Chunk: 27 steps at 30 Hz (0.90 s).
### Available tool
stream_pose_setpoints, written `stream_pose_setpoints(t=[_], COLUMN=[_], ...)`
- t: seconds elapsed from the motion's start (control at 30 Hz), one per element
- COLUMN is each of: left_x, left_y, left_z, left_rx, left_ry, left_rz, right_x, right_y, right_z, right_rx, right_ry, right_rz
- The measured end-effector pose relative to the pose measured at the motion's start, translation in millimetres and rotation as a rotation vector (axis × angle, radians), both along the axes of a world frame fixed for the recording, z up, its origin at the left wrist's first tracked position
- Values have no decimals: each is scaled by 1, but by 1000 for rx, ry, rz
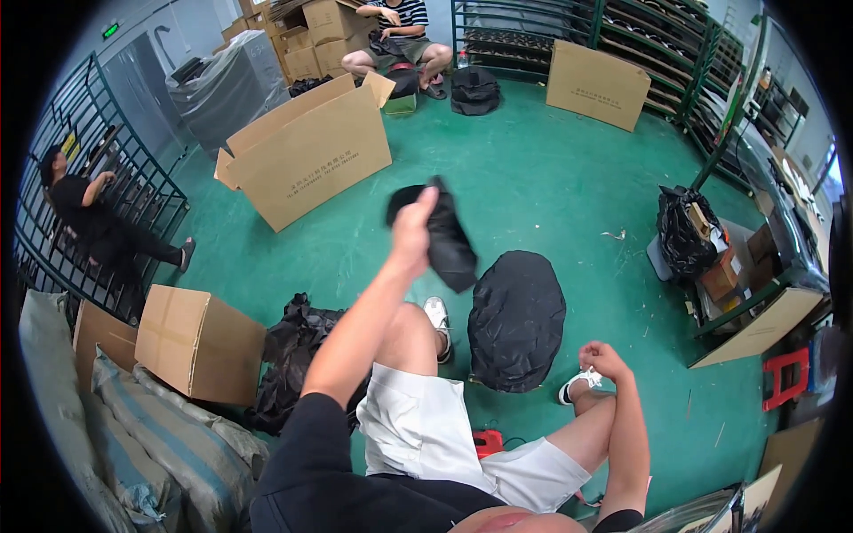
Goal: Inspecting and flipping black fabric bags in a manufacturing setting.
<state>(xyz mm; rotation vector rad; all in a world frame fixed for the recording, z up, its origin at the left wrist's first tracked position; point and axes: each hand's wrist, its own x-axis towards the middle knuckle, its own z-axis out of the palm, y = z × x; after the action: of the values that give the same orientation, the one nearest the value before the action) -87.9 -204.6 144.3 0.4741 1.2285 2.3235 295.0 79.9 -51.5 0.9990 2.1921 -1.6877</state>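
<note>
My left hand (411, 235) is raised over the floor ahead of me, closed around a folded black fabric piece (451, 244). Motion blurs the fabric, so its exact kind does not show. Between my feet stands a large rounded bundle (517, 320) with a wrinkled black cover. The held fabric hangs just beyond its upper left side, and I cannot tell whether they touch. My right hand (604, 360) is above my right shoe, right of the bundle, fingers curled in. Whatever it may hold is hidden.
Crumpled black fabric (298, 360) lies by my left leg, beside a cardboard box (200, 342) and woven sacks (169, 435). Ahead stands an open carton (311, 169). One person (404, 35) sits at the back; another (98, 204) is at left. A red stool (786, 379) is at right.
</note>
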Motion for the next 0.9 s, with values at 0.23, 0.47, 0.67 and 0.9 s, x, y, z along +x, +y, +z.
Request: stream_pose_setpoints(t=[0.23,0.47,0.67,0.9], left_x=[57,40,42,46], left_y=[115,156,164,185], left_z=[0,-73,-117,-120], left_rx=[251,167,34,-89], left_ry=[-588,-535,-640,-358], left_rz=[-710,-666,-457,-362], right_x=[-74,-132,-142,-146], right_y=[-20,14,24,39], right_z=[57,38,42,30], right_rx=[-759,-796,-778,-676], right_ry=[600,878,918,882], right_rz=[-179,-613,-773,-754])
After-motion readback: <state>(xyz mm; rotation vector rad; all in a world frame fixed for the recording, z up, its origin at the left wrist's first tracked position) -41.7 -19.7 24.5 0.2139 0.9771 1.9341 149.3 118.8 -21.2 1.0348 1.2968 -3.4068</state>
